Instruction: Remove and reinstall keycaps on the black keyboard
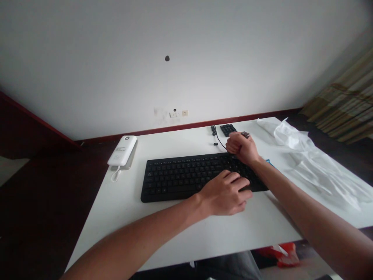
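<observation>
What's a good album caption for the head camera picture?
A left hand and a curled right hand at a black keyboard on a white table.

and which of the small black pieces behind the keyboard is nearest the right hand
The wide gridded block, right up by the right hand; the smaller cluster and the lone piece lie farther left, apart from it.

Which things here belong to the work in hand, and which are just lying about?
Job, seemingly:
black keyboard, under the left hand
small dark piece by the right hand
probably loose black keys

Lying about, seemingly:
white device
crumpled white wrapping
</observation>
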Available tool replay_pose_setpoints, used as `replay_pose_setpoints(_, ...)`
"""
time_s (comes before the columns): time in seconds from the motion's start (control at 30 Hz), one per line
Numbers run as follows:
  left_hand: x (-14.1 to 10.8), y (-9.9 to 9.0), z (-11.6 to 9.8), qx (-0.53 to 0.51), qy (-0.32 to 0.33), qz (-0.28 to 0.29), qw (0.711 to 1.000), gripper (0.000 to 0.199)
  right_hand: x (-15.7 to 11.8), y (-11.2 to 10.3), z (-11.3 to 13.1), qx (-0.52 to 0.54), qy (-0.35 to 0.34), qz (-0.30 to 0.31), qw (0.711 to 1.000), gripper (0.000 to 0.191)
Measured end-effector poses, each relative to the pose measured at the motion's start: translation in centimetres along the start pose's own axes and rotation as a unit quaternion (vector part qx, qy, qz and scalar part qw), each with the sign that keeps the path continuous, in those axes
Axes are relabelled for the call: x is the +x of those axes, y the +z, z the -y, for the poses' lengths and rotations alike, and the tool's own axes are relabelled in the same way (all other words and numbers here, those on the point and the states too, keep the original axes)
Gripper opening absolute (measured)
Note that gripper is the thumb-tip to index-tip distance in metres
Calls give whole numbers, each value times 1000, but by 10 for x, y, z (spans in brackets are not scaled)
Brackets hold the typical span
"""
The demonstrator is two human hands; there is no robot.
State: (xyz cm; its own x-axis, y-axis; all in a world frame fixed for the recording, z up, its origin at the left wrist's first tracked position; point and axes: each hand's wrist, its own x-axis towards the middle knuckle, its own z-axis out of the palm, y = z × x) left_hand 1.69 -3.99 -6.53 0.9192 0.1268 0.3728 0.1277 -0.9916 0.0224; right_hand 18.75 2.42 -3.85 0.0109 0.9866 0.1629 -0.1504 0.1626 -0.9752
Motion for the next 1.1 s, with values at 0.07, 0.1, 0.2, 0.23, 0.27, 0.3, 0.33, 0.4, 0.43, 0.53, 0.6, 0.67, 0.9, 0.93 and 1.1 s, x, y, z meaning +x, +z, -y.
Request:
replay_pose_setpoints(0.07, 0, -2, -2, 14, -47, -1, 999, 28, 3, -5, 2, -123, -48, -46, 990, 51)
replay_pose_setpoints(0.1, 0, -2, -3, 21, -66, -2, 998, 33, 4, -8, 2, -197, -71, -66, 976, 49)
replay_pose_setpoints(0.2, -2, 1, -5, 42, -107, -10, 993, 50, 8, -14, -1, -381, -119, -83, 913, 38)
replay_pose_setpoints(0.23, -3, 3, -5, 47, -118, -13, 992, 55, 10, -16, -2, -414, -129, -77, 898, 34)
replay_pose_setpoints(0.27, -4, 6, -5, 49, -130, -14, 990, 59, 13, -19, -4, -437, -137, -67, 887, 29)
replay_pose_setpoints(0.3, -5, 8, -5, 49, -139, -14, 989, 62, 15, -21, -6, -453, -140, -54, 879, 27)
replay_pose_setpoints(0.33, -6, 10, -4, 48, -145, -14, 988, 65, 17, -24, -8, -465, -139, -40, 873, 26)
replay_pose_setpoints(0.4, -7, 12, -4, 44, -148, -12, 988, 67, 21, -28, -11, -489, -128, -6, 863, 27)
replay_pose_setpoints(0.43, -7, 12, -4, 42, -147, -10, 988, 67, 23, -30, -13, -499, -120, 15, 858, 28)
replay_pose_setpoints(0.53, -7, 11, -4, 44, -145, -8, 988, 66, 26, -34, -17, -528, -97, 63, 841, 30)
replay_pose_setpoints(0.6, -6, 10, -5, 48, -148, -7, 988, 65, 27, -35, -18, -547, -87, 74, 829, 31)
replay_pose_setpoints(0.67, -6, 9, -5, 52, -147, -4, 988, 64, 28, -35, -20, -562, -81, 78, 819, 30)
replay_pose_setpoints(0.9, -3, 5, -5, 55, -146, 15, 988, 60, 32, -37, -25, -588, -81, 87, 800, 24)
replay_pose_setpoints(0.93, -3, 4, -5, 55, -146, 17, 988, 59, 31, -37, -23, -588, -85, 88, 799, 24)
replay_pose_setpoints(1.1, -2, 1, -6, 59, -142, 9, 988, 53, 21, -38, 2, -565, -98, 102, 813, 23)
